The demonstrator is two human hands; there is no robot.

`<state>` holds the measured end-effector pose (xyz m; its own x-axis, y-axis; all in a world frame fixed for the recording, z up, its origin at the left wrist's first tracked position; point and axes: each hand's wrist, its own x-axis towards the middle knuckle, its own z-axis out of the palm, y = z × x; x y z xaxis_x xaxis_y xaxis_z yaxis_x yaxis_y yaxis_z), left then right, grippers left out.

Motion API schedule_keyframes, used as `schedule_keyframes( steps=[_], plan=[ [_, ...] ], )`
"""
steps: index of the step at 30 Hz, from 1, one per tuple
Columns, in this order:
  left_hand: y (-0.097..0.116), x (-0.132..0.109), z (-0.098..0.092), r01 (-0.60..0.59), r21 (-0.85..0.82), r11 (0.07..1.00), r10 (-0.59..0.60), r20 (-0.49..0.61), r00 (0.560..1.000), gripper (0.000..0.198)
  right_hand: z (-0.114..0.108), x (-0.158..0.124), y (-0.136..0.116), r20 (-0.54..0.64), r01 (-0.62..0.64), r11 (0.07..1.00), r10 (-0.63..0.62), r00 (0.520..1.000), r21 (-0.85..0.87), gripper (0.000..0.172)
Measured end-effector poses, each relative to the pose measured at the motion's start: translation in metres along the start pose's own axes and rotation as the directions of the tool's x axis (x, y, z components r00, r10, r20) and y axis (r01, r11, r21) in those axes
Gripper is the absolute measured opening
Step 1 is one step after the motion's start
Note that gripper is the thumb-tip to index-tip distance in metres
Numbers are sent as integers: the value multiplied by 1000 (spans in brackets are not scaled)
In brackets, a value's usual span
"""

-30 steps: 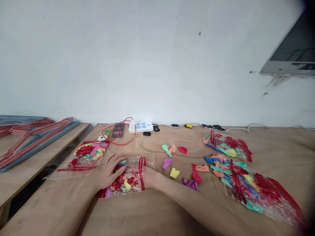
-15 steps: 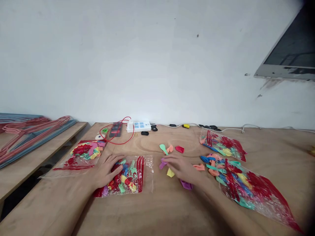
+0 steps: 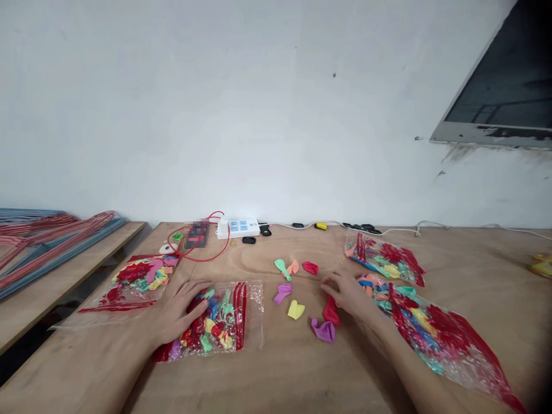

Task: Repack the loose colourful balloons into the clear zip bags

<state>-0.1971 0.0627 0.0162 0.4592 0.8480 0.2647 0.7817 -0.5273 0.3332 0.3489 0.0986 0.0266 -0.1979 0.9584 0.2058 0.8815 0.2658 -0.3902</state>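
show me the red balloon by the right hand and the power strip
red balloon (image 3: 331,312), head view, on the middle of its body
white power strip (image 3: 238,228), head view, on its socket panel

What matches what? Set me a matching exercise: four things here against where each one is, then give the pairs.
Things:
1. left hand
2. right hand
3. power strip
4. yellow balloon

Places:
A. at the back edge of the table, by the wall
B. on a clear bag of balloons
C. on the table, just below a purple balloon
D. over a red balloon

Pairs: 1-B, 2-D, 3-A, 4-C
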Motion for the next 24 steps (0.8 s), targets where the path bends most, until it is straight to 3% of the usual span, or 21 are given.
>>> schedule_keyframes(
  steps=[3,7,13,16,18,20,24],
  plan=[
    [3,0,-3,10,2,1000,-10,-13,1000,46,8,17,-6,-111,-105,993,110,988,44,37],
    [5,0,-5,34,19,999,-34,6,999,45,17,35,-12,-128,-154,977,173,977,144,37],
    [7,1,-6,8,28,1000,-7,-26,1000,45,3,28,-23,-20,-138,890,163,986,435,52],
    [10,3,-9,9,33,999,-9,-14,1000,45,-14,14,-25,126,-168,843,120,985,512,50],
    [11,3,-10,4,34,999,-4,-3,1000,45,-23,8,-24,273,-200,840,65,960,504,43],
    [11,3,-10,0,29,1000,-1,3,1000,46,-27,5,-20,323,-176,884,30,946,433,36],
    [10,2,-9,24,33,999,-25,15,1000,47,-25,8,-6,157,-109,953,66,985,281,30]
  ],
)
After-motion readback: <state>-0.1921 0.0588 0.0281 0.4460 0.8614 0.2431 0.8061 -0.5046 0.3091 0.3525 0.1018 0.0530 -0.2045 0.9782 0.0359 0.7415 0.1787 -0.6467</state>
